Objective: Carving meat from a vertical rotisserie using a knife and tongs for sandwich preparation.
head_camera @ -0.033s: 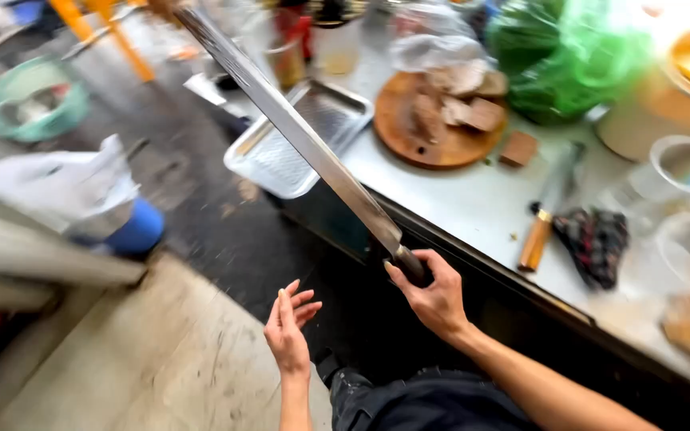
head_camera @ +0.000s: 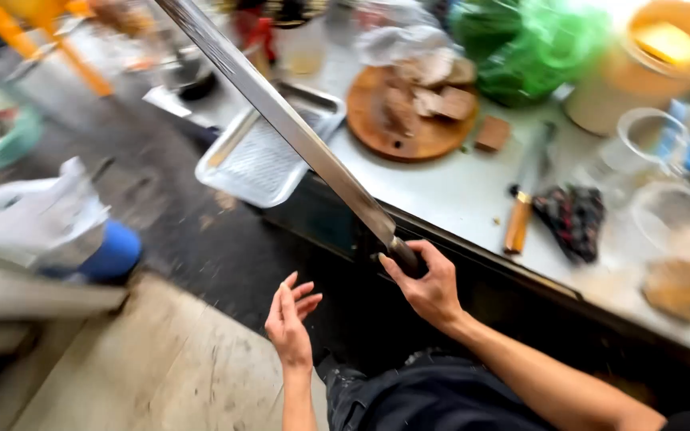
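The fingers [head_camera: 406, 275] of the right hand [head_camera: 429, 287] are curled tight around the dark handle of a long knife [head_camera: 281, 120], while the left hand [head_camera: 289, 323] hangs free just beside it with its fingers spread and empty, palm turned towards the blade. Both hands sit over the dark floor in front of a pale counter [head_camera: 457, 191]. The knife rises from the right fist, its long steel blade slanting up and to the left across the counter's front edge and over a metal tray [head_camera: 241, 172] that juts out past that edge. On the counter, near the right hand, a smaller knife with a wooden handle [head_camera: 521, 211] lies next to a dark patterned cloth [head_camera: 573, 219]. Further back stands a round wooden board [head_camera: 417, 132] carrying pieces of food, a small brown block [head_camera: 493, 134] just beside it. Behind them sit green plastic bags [head_camera: 529, 44].
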